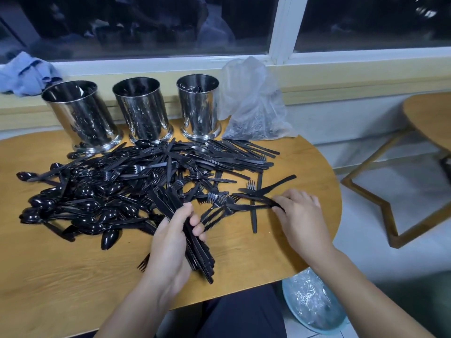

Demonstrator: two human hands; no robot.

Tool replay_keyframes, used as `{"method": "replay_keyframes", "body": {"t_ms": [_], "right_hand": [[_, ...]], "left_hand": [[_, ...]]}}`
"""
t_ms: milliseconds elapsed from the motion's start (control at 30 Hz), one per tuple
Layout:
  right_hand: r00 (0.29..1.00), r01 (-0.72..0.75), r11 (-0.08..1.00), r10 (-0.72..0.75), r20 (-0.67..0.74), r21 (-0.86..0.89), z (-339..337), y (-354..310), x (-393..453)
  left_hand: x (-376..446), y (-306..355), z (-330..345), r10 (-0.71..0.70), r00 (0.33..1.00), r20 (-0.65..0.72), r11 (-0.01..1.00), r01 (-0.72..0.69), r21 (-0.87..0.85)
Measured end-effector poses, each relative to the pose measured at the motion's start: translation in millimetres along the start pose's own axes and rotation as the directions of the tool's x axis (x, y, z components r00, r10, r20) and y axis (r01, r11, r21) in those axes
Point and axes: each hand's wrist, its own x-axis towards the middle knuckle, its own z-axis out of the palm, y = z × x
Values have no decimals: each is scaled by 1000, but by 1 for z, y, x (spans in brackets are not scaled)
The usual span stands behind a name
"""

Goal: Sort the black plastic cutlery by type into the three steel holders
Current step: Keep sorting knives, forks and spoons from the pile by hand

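Your left hand (170, 242) grips a thick bundle of knives (195, 242), fingers curled round it, near the table's (73, 276) front edge. Its long axis runs diagonally, from the pile toward the front-right. It's a fat stack held mid-length, so it may fan out or slip. Your right hand (301, 215) pinches one knife (258, 200) near the right edge, lying roughly left-right among forks (217, 198); pulling could drag those along. Holders (142, 108) stand at the back edge.

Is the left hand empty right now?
No, the left hand grips a bundle of black plastic knives, its fingers curled round them above the wooden table.
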Motion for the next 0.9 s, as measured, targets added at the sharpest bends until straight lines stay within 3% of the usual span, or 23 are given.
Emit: {"method": "replay_keyframes", "body": {"t_ms": [233,600,700,767,900], "right_hand": [[999,42,987,-47,28,152,2,-7,1],[997,69,991,-65,-34,118,0,-18,0],[999,-38,947,37,7,319,-13,-39,-4],[993,-110,847,74,91,520,-21,-59,-8],[966,-166,662,-40,255,731,-35,-102,-18]], "left_hand": [[3,-4,3,2,1000,22,999,-3,41],[-2,-5,2,5,999,54,998,-8,68],[-4,-4,6,29,996,83,994,-37,103],[-3,-5,10,60,993,102,985,-75,155],[-3,-5,20,108,985,133,980,-127,150]]}}
